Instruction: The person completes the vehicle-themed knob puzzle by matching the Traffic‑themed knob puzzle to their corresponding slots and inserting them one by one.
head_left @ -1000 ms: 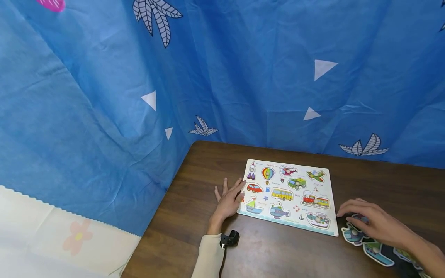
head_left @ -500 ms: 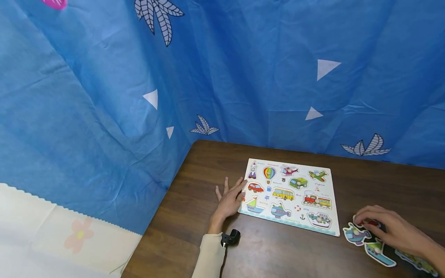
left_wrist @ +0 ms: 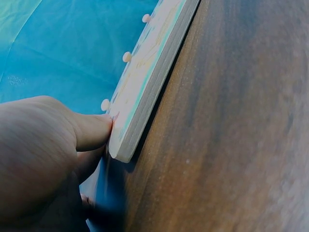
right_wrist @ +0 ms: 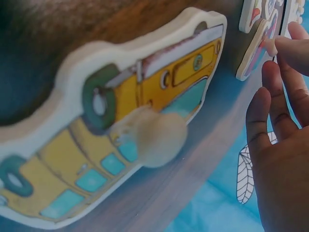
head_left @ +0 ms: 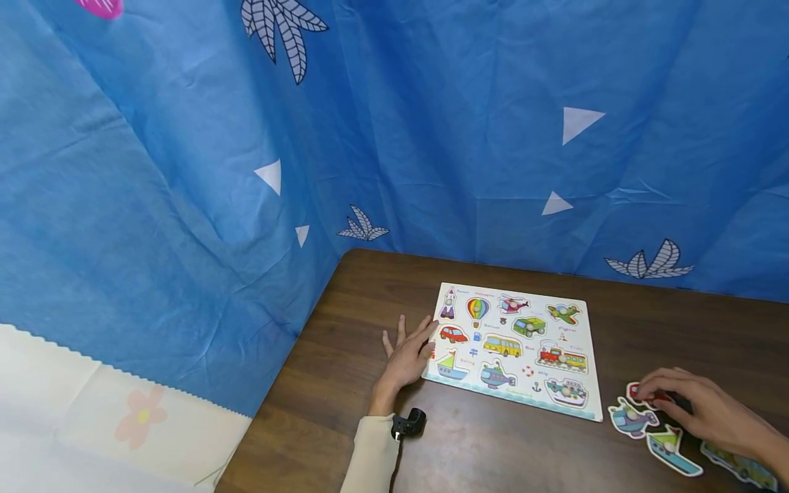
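Left edge of white puzzle board [head_left: 504,329] touched by left hand [head_left: 403,361], fingers spread apart, black wrist camera [head_left: 409,422] worn behind it. Board laid flat on tabletop [head_left: 481,452], printed with vehicle pictures. To its right, submarine piece [head_left: 632,418] seen on the near side of red piece [head_left: 633,390]; sailboat piece [head_left: 670,453] placed nearer, slightly right. Red piece's knob pinched by right hand [head_left: 703,407], fingers clamped on it. Yellow bus piece [right_wrist: 111,135] seen near right, below that wrist.

Soft glare pales the table [head_left: 481,445] on your side of the puzzle board [head_left: 524,363], shadow lines its edge, and your right-wrist view blurs a bus piece [right_wrist: 125,111].
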The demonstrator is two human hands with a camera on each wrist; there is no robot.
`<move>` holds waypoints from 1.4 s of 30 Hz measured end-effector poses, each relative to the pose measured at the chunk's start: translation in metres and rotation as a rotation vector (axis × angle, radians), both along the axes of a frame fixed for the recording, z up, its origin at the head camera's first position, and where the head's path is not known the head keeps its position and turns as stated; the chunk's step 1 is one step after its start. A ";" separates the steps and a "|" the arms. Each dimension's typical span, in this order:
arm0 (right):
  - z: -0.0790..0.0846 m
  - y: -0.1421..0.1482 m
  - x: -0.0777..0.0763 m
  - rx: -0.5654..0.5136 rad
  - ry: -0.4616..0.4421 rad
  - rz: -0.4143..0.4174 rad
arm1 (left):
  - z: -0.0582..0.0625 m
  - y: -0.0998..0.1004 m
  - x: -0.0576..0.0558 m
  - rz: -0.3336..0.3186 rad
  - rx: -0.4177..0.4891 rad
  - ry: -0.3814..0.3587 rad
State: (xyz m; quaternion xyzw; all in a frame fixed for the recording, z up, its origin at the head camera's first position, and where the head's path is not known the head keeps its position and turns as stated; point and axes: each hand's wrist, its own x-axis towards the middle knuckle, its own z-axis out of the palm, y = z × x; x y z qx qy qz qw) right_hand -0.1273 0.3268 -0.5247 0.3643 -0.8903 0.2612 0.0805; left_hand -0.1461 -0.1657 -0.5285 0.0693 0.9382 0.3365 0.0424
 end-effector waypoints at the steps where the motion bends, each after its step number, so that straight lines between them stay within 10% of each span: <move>1: -0.001 0.000 0.000 -0.002 -0.007 0.003 | 0.000 0.000 0.000 0.000 0.000 -0.001; 42: 0.021 -0.058 -0.023 -0.061 0.007 0.123 | -0.005 0.000 -0.002 -0.003 -0.012 0.007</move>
